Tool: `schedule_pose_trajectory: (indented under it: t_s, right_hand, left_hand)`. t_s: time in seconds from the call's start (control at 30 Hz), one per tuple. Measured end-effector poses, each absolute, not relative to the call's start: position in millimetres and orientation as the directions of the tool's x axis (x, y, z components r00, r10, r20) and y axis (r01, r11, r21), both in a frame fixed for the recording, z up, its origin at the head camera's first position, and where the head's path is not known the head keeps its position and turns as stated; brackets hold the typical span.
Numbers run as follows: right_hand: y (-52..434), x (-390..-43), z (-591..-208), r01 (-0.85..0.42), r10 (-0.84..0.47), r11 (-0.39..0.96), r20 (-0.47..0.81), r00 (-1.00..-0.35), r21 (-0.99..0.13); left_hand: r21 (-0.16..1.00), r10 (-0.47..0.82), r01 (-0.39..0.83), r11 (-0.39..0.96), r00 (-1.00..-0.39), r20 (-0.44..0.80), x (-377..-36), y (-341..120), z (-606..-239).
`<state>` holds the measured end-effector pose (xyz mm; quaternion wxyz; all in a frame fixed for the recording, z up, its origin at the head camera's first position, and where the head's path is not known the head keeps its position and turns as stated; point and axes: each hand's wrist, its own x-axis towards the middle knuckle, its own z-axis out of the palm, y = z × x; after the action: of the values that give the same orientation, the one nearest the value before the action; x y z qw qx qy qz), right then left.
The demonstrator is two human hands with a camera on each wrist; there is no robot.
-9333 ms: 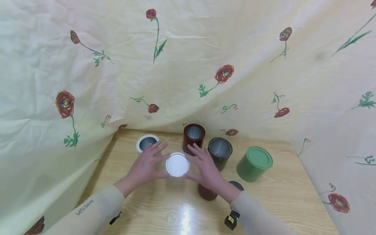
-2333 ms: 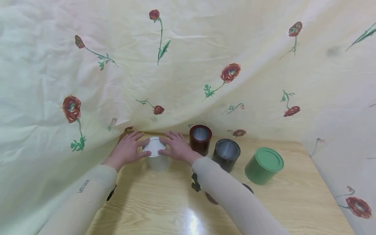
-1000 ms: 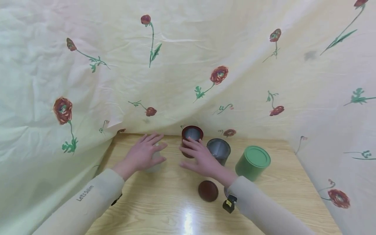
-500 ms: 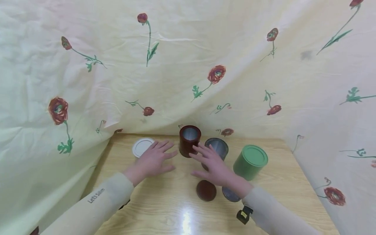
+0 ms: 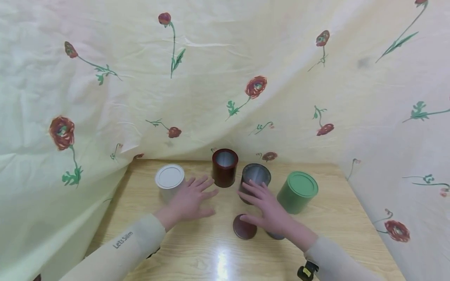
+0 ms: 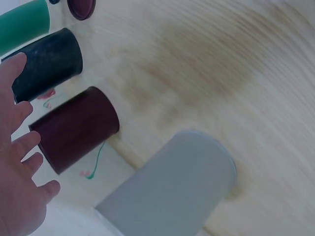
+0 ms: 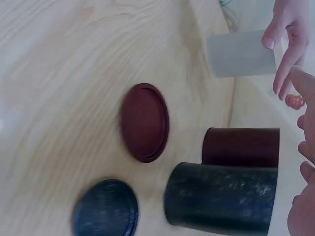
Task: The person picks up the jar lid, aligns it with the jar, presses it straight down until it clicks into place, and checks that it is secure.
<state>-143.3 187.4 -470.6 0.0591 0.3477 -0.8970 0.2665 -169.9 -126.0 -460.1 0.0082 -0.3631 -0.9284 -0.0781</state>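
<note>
Backdrop: floral cloth (image 5: 225, 78) draped behind and at both sides of a wooden table (image 5: 334, 218).
Green tin (image 5: 297, 192): lidded, upright, at 3 o'clock of the group, apart from both hands.
White tin (image 5: 170, 181): lidded, upright, at 9 o'clock; just beside L fingertips.
Dark grey tin (image 5: 254, 183): lidless, centre; R fingertips reach over its near side, contact cannot be told.
Maroon tin (image 5: 224, 167): lidless, at 12 o'clock, just beside the grey tin.
Left hand (image 5: 191, 198): palm down, fingers spread and straight, holding nothing; hovers low btwn white and maroon tins.
Right hand (image 5: 270, 208): flat, fingers splayed, holding nothing; low over the table.
Maroon lid (image 5: 244, 226): flat on table at 6 o'clock, just under R thumb.
Dark lid (image 7: 106, 210): flat beside maroon lid; mostly hidden by R wrist in head view.
Risk: judged, R fingers so near the open grey tin could tip or shove it into the maroon tin; a sweeping sleeve could slide a loose lid toward the table edge.
</note>
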Motion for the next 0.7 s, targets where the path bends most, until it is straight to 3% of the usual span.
schedule_pose_trajectory:
  t_s: [0.27,0.7]
  right_hand:
    - [200,-129,-490,-0.63,-0.551,0.65,0.308,-0.776,-0.425]
    - [214,-112,-527,-0.636,-0.515,0.676,0.379,-0.769,-0.373]
  left_hand:
    - [0.226,0.653,0.641,0.733,-0.757,0.029,-166,-113,-481]
    - [0.242,0.647,0.634,0.734,-0.762,0.034,-157,-95,-515]
